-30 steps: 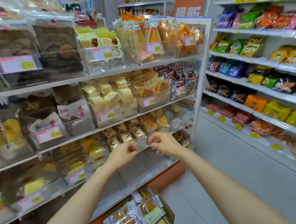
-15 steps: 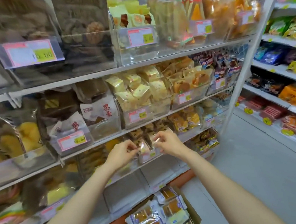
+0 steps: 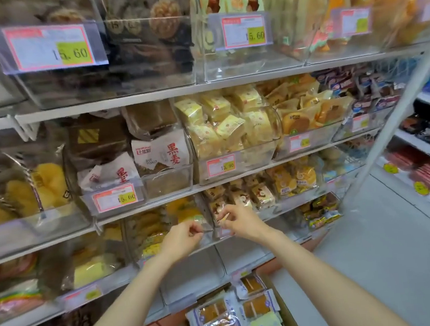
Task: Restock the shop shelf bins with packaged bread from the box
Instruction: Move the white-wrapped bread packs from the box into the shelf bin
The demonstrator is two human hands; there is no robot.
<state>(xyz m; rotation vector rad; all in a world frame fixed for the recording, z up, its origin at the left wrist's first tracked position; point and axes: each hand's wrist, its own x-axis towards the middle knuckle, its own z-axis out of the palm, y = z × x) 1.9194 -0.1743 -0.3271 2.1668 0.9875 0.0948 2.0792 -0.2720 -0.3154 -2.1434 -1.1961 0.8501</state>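
Shop shelving w/ clear bins (image 3: 237,157) fills frame. Packaged bread (image 3: 219,319) sits in box (image 3: 290,322), bottom centre. Above it, mid-frame, left grip (image 3: 183,239) & right grip (image 3: 238,221), fingers curled, at a low bin's front; can't tell what's pinched.

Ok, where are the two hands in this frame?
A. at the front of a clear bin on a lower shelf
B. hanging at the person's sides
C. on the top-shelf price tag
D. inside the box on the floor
A: the left hand and right hand are both at the front of a clear bin, above the box on the floor.
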